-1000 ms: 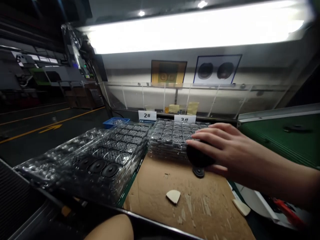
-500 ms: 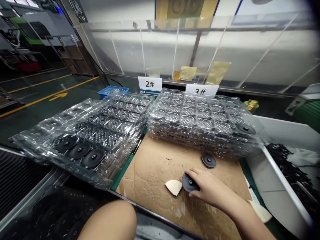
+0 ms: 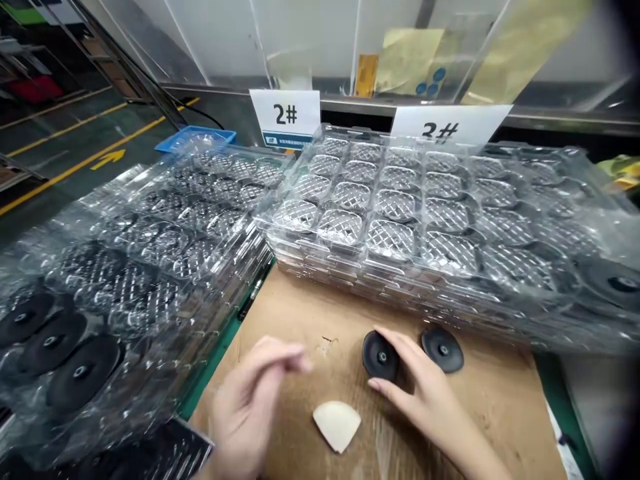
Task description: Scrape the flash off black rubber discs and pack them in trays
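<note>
My right hand (image 3: 417, 380) grips a round black disc (image 3: 379, 357) with a small hub at its centre, thumb and fingers on its edges, over the cardboard sheet (image 3: 295, 307). Just right of those fingers lies a second black disc (image 3: 443, 349), flat on the cardboard. My left hand (image 3: 250, 407) is raised over the cardboard's left part, smeared by motion; whether its fingers hold anything does not show. Between the hands, nearer to me, a cream wedge-shaped piece (image 3: 337, 424) rests on the cardboard.
Clear plastic trays with pockets are stacked at the back right (image 3: 390, 233). Another tray stack (image 3: 165, 233) stands left, with several black discs in its near pockets. Behind are a "2#" card (image 3: 286, 117), a "3#" card (image 3: 445, 123) and a blue bin (image 3: 195, 137).
My left hand has come in over the cardboard, where only a bent limb showed at the lower edge. The right hand still holds the disc, now tipped more upright. The view has moved closer.
</note>
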A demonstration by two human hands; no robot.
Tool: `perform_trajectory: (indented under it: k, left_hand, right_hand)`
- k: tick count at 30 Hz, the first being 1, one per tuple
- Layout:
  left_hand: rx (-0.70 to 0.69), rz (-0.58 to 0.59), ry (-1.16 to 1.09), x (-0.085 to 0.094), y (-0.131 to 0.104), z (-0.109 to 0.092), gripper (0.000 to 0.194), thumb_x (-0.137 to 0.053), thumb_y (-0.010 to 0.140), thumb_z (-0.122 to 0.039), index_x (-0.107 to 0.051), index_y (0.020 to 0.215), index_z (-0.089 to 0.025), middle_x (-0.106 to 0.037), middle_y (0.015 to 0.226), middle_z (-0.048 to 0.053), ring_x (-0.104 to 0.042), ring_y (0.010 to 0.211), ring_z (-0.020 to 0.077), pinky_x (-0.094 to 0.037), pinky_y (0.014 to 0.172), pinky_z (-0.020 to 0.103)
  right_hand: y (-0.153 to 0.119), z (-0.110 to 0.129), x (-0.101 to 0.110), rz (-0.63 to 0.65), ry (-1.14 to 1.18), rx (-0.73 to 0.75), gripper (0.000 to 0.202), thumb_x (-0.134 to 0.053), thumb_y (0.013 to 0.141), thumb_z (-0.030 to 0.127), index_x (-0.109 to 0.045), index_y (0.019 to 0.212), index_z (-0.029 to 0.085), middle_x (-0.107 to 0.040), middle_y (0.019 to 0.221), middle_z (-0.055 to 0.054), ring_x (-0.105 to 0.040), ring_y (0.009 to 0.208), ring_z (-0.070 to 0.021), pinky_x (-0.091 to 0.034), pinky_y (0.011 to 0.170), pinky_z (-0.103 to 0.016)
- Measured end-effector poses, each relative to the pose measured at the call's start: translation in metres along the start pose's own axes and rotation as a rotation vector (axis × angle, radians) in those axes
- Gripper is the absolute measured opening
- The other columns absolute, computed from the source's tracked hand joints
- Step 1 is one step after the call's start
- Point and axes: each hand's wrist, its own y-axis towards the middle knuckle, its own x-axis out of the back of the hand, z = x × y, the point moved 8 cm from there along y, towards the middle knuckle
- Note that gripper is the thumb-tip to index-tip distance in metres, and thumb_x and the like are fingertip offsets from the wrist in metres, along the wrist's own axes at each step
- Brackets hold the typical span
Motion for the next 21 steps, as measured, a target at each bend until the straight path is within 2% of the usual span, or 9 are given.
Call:
perform_trajectory:
  k: [3,6,9,13,21]
  left_hand:
    - [-0.050,0.240,0.239,-0.048,0.006,0.028,0.029,-0.043,0.086,-0.015,-0.053,0.112,-0.024,-0.061,0.098,0.004,-0.055,0.093,0.0161,-0.048,0.080,0.030]
    - [-0.087,0.303,0.386,-0.068,-0.005,0.047,0.038,-0.047,0.083,-0.015,-0.050,0.120,-0.025,-0.058,0.098,0.007,-0.052,0.092,0.0192,-0.047,0.080,0.034]
    - [-0.062,0.313,0.462,-0.075,-0.013,0.057,0.046,-0.050,0.082,-0.017,-0.046,0.126,-0.030,-0.055,0.098,0.008,-0.051,0.089,0.0208,-0.046,0.076,0.037]
    - [-0.086,0.314,0.567,-0.079,-0.014,0.057,0.048,-0.053,0.080,-0.019,-0.046,0.125,-0.033,-0.052,0.097,0.007,-0.049,0.087,0.0205,-0.045,0.074,0.036]
    - [-0.157,0.276,0.523,-0.074,-0.014,0.052,0.047,-0.054,0.077,-0.010,-0.051,0.120,-0.029,-0.050,0.102,0.007,-0.048,0.092,0.0191,-0.045,0.076,0.033]
  right_hand:
    - [0.018,-0.002,-0.002,0.018,0.013,-0.016,0.057,-0.058,0.078,0.035,-0.034,0.129,0.026,-0.047,0.128,-0.008,-0.043,0.119,-0.0246,-0.037,0.100,-0.044]
    - [0.033,0.000,-0.006,0.004,0.021,-0.019,0.056,-0.058,0.078,0.033,-0.034,0.129,0.026,-0.047,0.127,-0.007,-0.044,0.118,-0.0244,-0.038,0.100,-0.043]
    - [0.042,0.001,-0.012,-0.050,0.036,-0.019,0.054,-0.056,0.079,0.032,-0.035,0.129,0.025,-0.047,0.128,-0.008,-0.044,0.118,-0.0257,-0.038,0.099,-0.044]
    - [0.045,-0.006,-0.017,-0.116,0.071,-0.066,0.055,-0.056,0.079,0.033,-0.036,0.129,0.028,-0.048,0.127,-0.007,-0.045,0.118,-0.0273,-0.040,0.097,-0.045]
    - [0.045,-0.013,-0.022,-0.066,0.093,-0.050,0.058,-0.058,0.078,0.034,-0.033,0.130,0.030,-0.048,0.127,-0.005,-0.044,0.118,-0.0267,-0.039,0.098,-0.045]
